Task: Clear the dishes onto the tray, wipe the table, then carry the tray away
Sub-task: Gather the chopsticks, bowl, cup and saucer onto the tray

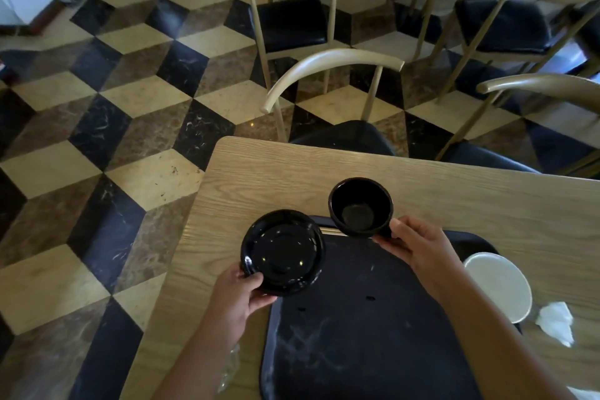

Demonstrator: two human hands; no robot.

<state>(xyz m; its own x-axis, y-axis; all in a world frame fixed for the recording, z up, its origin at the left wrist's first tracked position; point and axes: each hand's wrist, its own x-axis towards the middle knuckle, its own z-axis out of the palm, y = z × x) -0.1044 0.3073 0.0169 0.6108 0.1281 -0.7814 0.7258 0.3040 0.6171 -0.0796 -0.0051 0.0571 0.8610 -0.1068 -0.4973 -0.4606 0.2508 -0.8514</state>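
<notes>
My left hand (242, 291) grips the near rim of a glossy black plate (283, 252), held over the tray's left edge. My right hand (418, 245) holds a black bowl (360, 206) by its near rim, tilted toward me above the tray's far edge. The dark tray (363, 334) lies on the wooden table (470, 201) in front of me. A white dish (500, 286) rests on the tray's right side.
A crumpled white napkin (556, 323) lies on the table right of the white dish. Something of clear plastic (230, 367) shows under my left forearm. Chairs (334, 62) with black seats stand past the table's far edge, over a chequered floor.
</notes>
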